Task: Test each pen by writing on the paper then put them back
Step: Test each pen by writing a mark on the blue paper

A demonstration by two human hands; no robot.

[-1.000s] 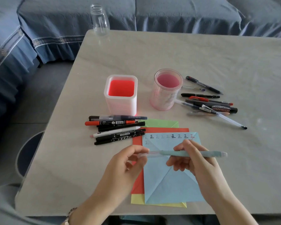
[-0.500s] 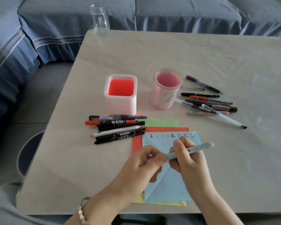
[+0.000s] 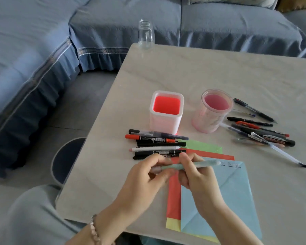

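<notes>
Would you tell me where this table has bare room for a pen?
Bare: the table behind the square holder; the near-left corner below the marker row; the strip right of the blue paper. Crowded: the marker row and the loose pens beside the round holder.

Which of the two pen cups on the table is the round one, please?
The pink cup, next to the scattered pens on the right; the white cup is square with a red inside.
</notes>
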